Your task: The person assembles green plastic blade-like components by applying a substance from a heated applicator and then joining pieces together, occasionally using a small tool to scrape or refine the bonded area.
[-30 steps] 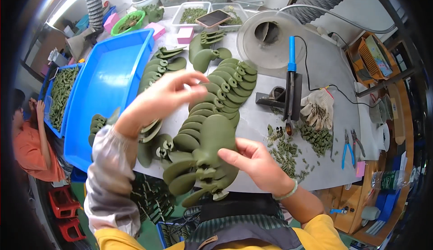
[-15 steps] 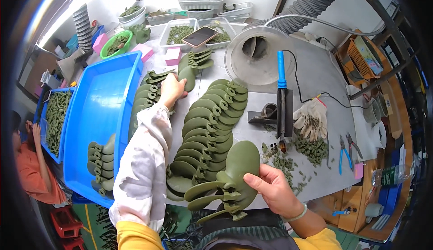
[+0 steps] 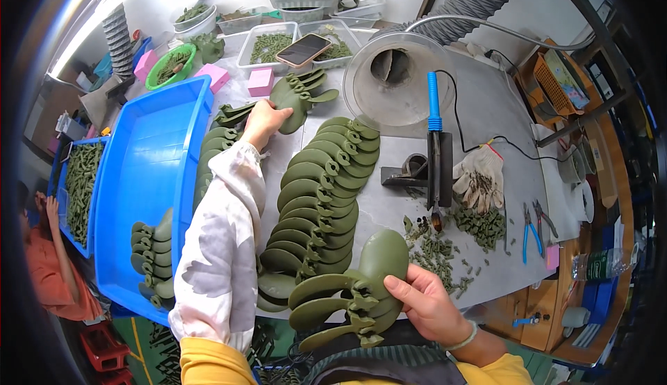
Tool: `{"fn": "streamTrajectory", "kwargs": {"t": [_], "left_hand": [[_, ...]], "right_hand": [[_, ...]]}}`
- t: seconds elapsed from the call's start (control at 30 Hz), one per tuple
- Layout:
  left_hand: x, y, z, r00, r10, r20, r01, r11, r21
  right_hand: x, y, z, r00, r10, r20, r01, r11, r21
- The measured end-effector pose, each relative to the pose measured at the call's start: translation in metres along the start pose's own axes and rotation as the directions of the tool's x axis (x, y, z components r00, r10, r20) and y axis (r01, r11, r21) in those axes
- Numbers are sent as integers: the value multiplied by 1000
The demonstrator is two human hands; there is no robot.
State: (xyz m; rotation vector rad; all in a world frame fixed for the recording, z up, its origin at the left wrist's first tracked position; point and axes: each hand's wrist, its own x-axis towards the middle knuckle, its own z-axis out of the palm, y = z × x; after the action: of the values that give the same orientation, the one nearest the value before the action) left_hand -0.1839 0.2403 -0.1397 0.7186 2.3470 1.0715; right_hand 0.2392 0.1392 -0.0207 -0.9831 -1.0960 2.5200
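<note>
My right hand (image 3: pixel 434 305), near the front edge of the table, pinches a small stack of dark green moulded pieces (image 3: pixel 383 256) with oval, paddle-like lobes and clipped centres; several lobes fan out to the left. Farther away, my left hand (image 3: pixel 265 122) is closed on a similar cluster of green lobed pieces (image 3: pixel 295 97), its fingertips partly hidden. Between my hands lies a long overlapping row of these pieces (image 3: pixel 302 190). Another row (image 3: pixel 214 145) runs left of it, partly behind my left sleeve.
A blue tray (image 3: pixel 149 149) on the left holds a few pieces. A blue-handled hot tool (image 3: pixel 435 107) stands on its holder, right of centre. Nearby are a glove (image 3: pixel 481 177), green scraps (image 3: pixel 483 229), pliers (image 3: pixel 533 232), and a phone (image 3: pixel 303 49) on clear bins. A co-worker (image 3: pixel 59 260) sits at left.
The cluster at my left hand has turned, its oval lobe now facing up more. My right hand's stack has dropped slightly and tilted. The whole view has shifted a little.
</note>
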Motion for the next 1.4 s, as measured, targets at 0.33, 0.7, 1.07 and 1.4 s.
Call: {"fn": "streamTrajectory", "kwargs": {"t": [0.33, 0.7, 1.07, 1.4], "left_hand": [[-9, 17, -3, 985, 61, 159, -26, 976, -216], [-57, 41, -128, 919, 154, 362, 24, 897, -441], [-188, 8, -247, 974, 223, -36, -198, 765, -613], [-280, -34, -215, 988, 106, -116, -158, 673, -723]], "right_hand": [[2, 6, 12, 998, -20, -54, 21, 1000, 10], [76, -9, 52, 934, -343, -95, 314, 919, -238], [199, -42, 86, 956, -210, 204, 286, 820, -496], [308, -100, 63, 1000, 5, -27, -24, 663, -748]]}}
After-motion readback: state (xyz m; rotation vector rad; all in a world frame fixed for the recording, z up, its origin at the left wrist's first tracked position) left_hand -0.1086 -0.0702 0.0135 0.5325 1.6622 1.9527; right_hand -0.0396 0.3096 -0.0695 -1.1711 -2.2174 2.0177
